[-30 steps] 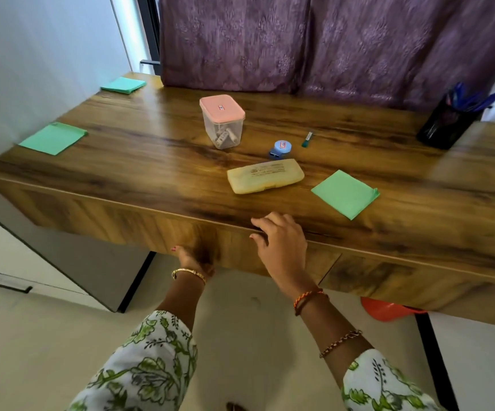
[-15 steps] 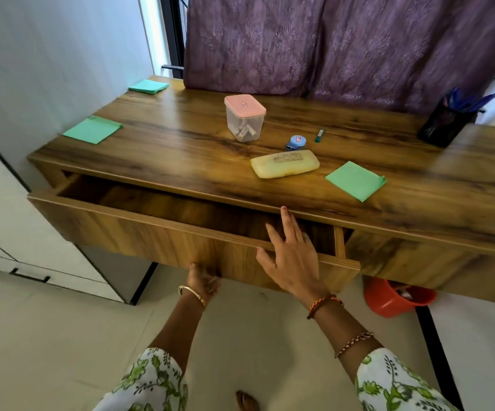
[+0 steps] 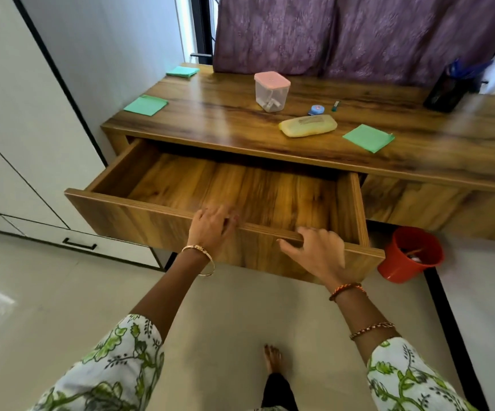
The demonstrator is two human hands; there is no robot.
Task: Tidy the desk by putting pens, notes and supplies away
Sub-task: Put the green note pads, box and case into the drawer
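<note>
The top edge of the drawer front (image 3: 151, 223) is gripped by both hands: the left hand (image 3: 210, 225) is curled over it near the middle, fingers hooked inside, and the right hand (image 3: 317, 250) is hooked over it further right, with the thumb stretched along the outer face. The drawer is pulled well out from under the wooden desk (image 3: 240, 126), and only its bare wooden floor is seen inside.

On the desk top, a clear container with a pink lid (image 3: 271, 90) is stood upright near the back, with small white pieces seen at its bottom. In front of it and to the right, a yellow pencil case (image 3: 308, 126) is laid flat; just behind that case a small blue round item (image 3: 317, 109) and a small green-tipped piece (image 3: 335, 105) are placed. Green sticky-note pads are spread well apart: one (image 3: 368, 137) right of the case, one (image 3: 146, 105) at the left edge, one (image 3: 182, 71) at the far left corner. A dark pen holder (image 3: 447, 90) with blue pens is stood at the far right.

A red bucket (image 3: 400, 259) is set on the floor beneath the desk.
</note>
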